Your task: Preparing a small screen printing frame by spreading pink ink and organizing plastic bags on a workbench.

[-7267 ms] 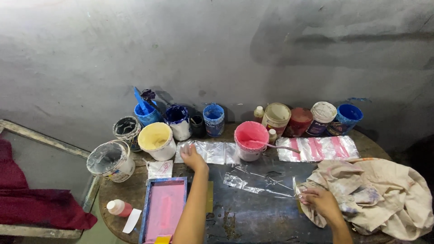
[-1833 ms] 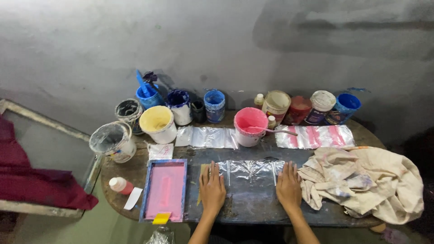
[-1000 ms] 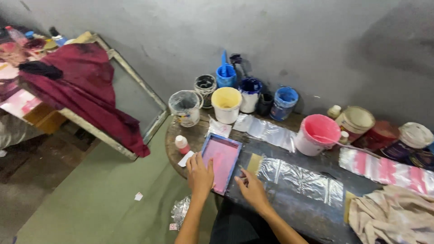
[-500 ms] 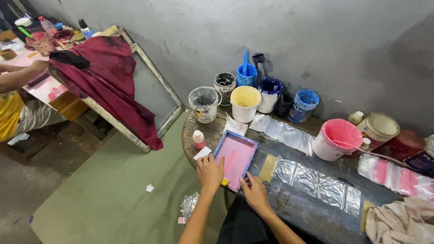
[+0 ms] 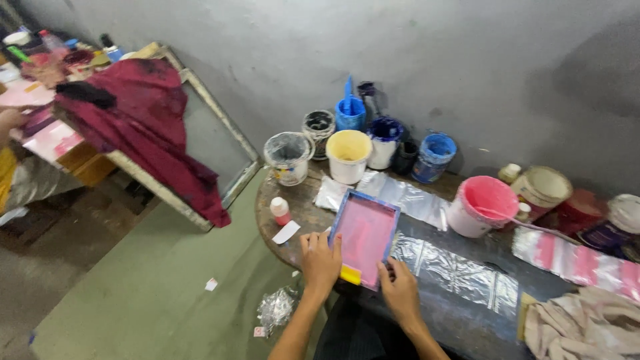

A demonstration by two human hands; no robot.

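Bare forearms, no sleeves showing, and dark trousers [image 5: 360, 337] below.

Head view, steeply down, tabletop near.

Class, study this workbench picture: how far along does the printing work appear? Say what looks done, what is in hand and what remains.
Done: clear plastic sheets lie flat on the dark table, and pink-striped sheets lie at the far right. In hand: the left hand and right hand grip the near end of the blue-framed pink screen. Left: the silvery sheets beside it show no pink, so they look unprinted.
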